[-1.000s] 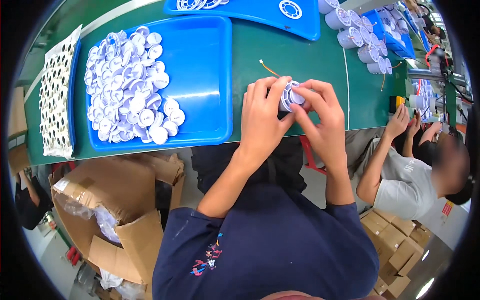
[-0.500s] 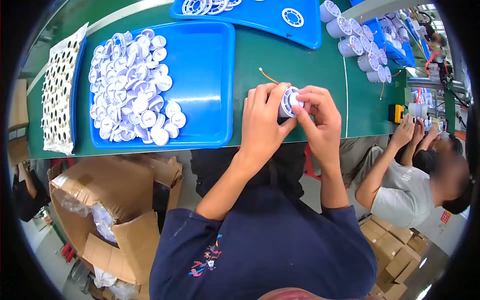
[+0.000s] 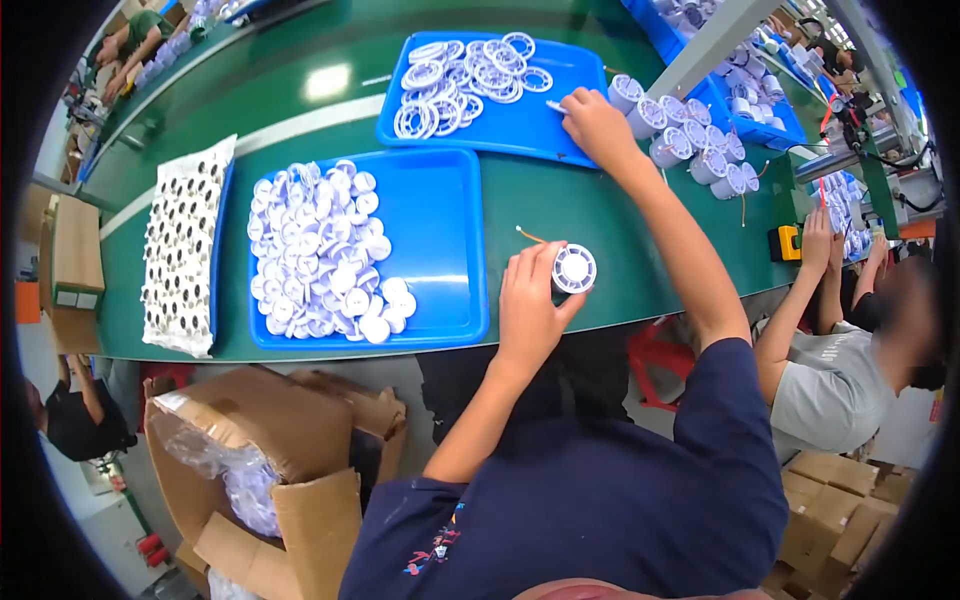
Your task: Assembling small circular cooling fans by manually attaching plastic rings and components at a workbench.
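Note:
My left hand (image 3: 528, 308) is closed round a white cylindrical part (image 3: 574, 269) near the table's front edge. Its slotted round face with a disc in the middle points up, and an orange wire (image 3: 530, 235) with a white plug sticks out beside my fingers. My right arm stretches forward, and my right hand (image 3: 602, 132) is over the right end of the far blue tray (image 3: 515, 132). Its fingers pinch a thin white piece (image 3: 556, 106), seen edge-on, which looks like a ring. A heap of white slotted rings (image 3: 470, 82) lies in that tray's left and middle.
A nearer blue tray (image 3: 435, 225) holds a pile of white round caps (image 3: 315, 250). Left of it lies a white sheet with rows of dark round parts (image 3: 185, 245). Several white cylinders (image 3: 690, 145) stand at right. A co-worker (image 3: 835, 370) sits on the right; an open carton (image 3: 270, 420) stands below the table.
My right hand has left the white cylindrical part and reached forward to the far tray, where it now pinches a thin white piece. My left hand still holds the part. The view has shifted.

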The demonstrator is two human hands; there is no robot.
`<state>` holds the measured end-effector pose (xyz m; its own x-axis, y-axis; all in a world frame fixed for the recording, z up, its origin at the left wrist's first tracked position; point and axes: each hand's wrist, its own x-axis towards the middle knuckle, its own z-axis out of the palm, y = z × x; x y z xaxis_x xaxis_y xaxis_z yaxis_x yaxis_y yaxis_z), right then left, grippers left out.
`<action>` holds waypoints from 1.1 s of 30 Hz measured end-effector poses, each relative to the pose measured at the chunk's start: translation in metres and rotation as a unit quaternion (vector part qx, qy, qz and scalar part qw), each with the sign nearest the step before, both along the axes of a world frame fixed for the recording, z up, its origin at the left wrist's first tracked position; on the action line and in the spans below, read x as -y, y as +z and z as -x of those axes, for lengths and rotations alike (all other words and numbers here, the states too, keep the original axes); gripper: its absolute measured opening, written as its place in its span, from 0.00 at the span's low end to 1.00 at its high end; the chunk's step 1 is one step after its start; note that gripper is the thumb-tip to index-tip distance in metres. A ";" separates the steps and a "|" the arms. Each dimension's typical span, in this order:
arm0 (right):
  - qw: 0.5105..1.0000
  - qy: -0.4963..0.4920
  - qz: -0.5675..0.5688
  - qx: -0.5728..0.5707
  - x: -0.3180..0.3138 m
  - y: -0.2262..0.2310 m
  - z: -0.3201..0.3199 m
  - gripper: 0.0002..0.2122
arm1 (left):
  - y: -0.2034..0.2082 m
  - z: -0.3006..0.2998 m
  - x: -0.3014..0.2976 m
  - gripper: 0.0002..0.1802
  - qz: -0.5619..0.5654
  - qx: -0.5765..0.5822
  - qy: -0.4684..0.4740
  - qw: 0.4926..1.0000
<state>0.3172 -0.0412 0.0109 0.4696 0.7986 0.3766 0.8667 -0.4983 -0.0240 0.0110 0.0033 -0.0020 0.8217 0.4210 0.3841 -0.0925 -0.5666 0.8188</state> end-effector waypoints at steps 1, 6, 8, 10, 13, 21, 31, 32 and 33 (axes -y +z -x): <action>0.998 0.018 -0.050 -0.017 0.001 -0.002 0.000 0.08 | -0.002 0.000 0.001 0.35 -0.001 0.000 0.003 1.000; 0.940 -0.073 -0.193 -0.270 0.054 0.041 0.096 0.10 | 0.001 0.002 0.001 0.35 0.004 0.006 0.007 1.000; 0.952 -0.070 -0.143 -0.263 0.097 0.022 0.118 0.13 | 0.004 -0.002 0.001 0.36 -0.013 0.008 0.003 1.000; 0.961 -0.064 -0.154 -0.220 0.125 0.006 0.129 0.16 | 0.007 -0.006 0.001 0.35 -0.011 0.005 -0.003 1.000; 0.882 -0.141 -0.240 -0.379 0.122 0.029 0.150 0.25 | 0.005 -0.006 -0.005 0.36 -0.035 0.001 0.013 0.999; 0.958 -0.110 -0.206 -0.169 0.126 0.005 0.164 0.25 | 0.009 -0.002 0.003 0.39 -0.022 -0.034 -0.019 0.999; 0.922 -0.090 -0.279 -0.254 0.089 0.024 0.245 0.29 | -0.005 0.003 0.018 0.38 -0.019 -0.011 0.043 0.999; 0.922 -0.089 -0.277 -0.254 0.089 0.024 0.244 0.29 | -0.005 0.003 0.017 0.39 -0.019 -0.013 0.042 0.999; 0.923 -0.088 -0.275 -0.254 0.088 0.024 0.245 0.28 | -0.006 0.005 0.018 0.39 -0.019 -0.015 0.044 0.999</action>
